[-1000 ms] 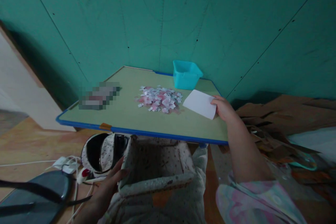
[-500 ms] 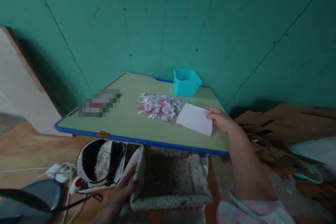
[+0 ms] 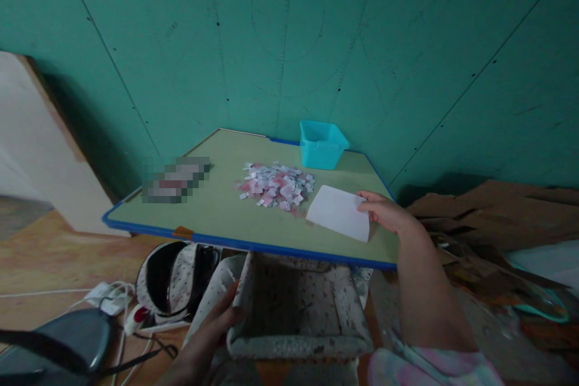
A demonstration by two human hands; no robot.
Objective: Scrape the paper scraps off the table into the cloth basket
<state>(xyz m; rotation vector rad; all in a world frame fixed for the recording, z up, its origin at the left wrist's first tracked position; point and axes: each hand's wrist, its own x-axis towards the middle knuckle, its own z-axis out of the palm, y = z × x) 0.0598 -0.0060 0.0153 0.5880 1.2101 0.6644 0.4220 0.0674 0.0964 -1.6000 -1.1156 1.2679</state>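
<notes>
My right hand (image 3: 384, 212) grips the right edge of a white card (image 3: 338, 213) that lies on the green table (image 3: 212, 208), just right of a heap of small pink and white paper scraps (image 3: 275, 184). Below the table's front edge, my left hand (image 3: 212, 332) holds the left rim of a speckled fabric basket (image 3: 298, 313) whose opening faces up. A turquoise plastic tub (image 3: 322, 143) stands at the table's back, against the wall.
A blurred flat item (image 3: 175, 178) lies on the table's left part. On the floor at left are a spotted open bag (image 3: 174, 277), white cables (image 3: 108, 295) and a dark object (image 3: 54, 347). Brown cardboard sheets (image 3: 497, 211) pile up at right. The teal wall closes the back.
The white card has slid left and toward me, closer to the scrap heap. The basket has moved up under the table's front edge, my left hand still on its rim.
</notes>
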